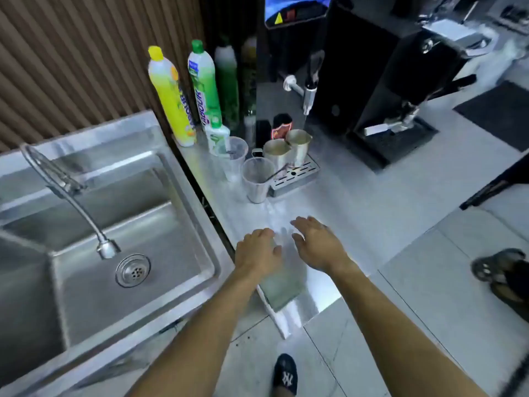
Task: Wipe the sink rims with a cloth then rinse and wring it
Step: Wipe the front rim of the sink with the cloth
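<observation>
Both hands over cloth (pixel 282 285) on counter — left hand (pixel 257 252) resting on it (blurred), right hand (pixel 319 245) spread flat.

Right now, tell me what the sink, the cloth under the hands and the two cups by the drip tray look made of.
Sink: likely stainless steel, brushed finish; grey metal with soft streaky reflections.
Cloth: seems a soft woven or microfibre fabric, pale grey-green, matte, lying flat; blur hides its texture.
Two cups: probably steel pitchers; dull silver sheen, thin rims.
</observation>
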Demonstrator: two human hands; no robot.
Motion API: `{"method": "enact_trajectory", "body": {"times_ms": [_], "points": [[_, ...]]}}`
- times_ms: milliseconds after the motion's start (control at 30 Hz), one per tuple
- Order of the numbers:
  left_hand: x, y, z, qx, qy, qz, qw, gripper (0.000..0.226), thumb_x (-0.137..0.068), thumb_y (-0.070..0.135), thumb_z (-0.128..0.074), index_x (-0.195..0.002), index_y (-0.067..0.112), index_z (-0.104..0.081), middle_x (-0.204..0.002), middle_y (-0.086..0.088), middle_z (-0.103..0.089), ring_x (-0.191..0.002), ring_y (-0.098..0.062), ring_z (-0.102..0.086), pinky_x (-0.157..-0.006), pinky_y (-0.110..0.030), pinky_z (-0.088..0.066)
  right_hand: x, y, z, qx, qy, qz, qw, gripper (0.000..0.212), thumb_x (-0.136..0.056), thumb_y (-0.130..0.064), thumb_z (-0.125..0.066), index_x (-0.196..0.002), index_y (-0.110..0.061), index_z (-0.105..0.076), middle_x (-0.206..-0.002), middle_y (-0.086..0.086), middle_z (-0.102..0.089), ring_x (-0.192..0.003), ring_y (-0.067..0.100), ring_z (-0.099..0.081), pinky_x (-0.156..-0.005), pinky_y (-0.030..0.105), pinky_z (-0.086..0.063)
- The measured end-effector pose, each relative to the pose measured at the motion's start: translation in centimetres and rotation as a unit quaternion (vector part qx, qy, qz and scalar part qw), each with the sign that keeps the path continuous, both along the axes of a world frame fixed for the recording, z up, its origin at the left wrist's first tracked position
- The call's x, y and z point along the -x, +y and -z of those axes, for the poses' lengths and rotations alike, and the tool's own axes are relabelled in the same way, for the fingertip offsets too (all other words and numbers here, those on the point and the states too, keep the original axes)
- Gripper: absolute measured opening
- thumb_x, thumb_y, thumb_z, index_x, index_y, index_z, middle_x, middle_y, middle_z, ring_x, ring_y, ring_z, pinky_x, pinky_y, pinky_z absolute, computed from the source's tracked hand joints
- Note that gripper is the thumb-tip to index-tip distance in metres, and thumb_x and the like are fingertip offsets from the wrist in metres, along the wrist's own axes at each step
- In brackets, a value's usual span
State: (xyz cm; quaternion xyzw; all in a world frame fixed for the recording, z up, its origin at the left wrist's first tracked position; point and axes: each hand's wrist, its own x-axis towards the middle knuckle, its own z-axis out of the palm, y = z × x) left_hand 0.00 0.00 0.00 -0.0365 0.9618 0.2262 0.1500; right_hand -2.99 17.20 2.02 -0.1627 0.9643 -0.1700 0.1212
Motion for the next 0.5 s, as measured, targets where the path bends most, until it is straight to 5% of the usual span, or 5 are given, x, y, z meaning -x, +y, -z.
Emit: {"method": "enact_trajectory", "body": {"times_ms": [100, 233, 500], "points": [[-2.9, 3.4, 4.3, 0.015, 0.019, -0.05, 0.998, 0.066, -0.096, 0.044, -0.043, -0.154, 0.013, -0.038, -0.159, -0.006, -0.04, -0.148, -0.028, -0.032, -0.123, -0.041, -0.021, -1.5, 1.6, 4.5, -0.013, -0.02, -0.017, 1.0, 0.055, -0.106, -0.035, -0.032, -0.154, -0.01, -0.043, -0.165, 0.01, -0.037, -0.155, 0.034, -0.03, -0.123, 0.043, -0.027], [-5.5, 6.0, 7.7, 0.021, 0.068, -0.104, 0.992, 0.075, -0.098, 0.045, -0.028, -0.164, 0.013, -0.012, -0.172, -0.003, -0.006, -0.159, -0.021, 0.004, -0.127, -0.039, 0.01, -4.0, 3.0, 9.8, -0.009, 0.012, -0.049, 0.999, 0.066, -0.106, -0.045, -0.011, -0.163, -0.014, -0.028, -0.172, 0.004, -0.018, -0.16, 0.026, -0.012, -0.131, 0.042, -0.012], [-2.1, 0.5, 9.2, 0.102, 0.134, 0.182, 0.969, 0.074, -0.102, 0.048, -0.03, -0.164, 0.011, -0.013, -0.172, -0.006, -0.007, -0.159, -0.026, -0.003, -0.128, -0.048, -0.01, -4.5, 3.4, 12.3, 0.009, 0.105, -0.031, 0.994, 0.054, -0.111, -0.033, -0.031, -0.163, -0.016, -0.028, -0.171, 0.001, -0.02, -0.161, 0.02, -0.01, -0.132, 0.037, -0.007]]}}
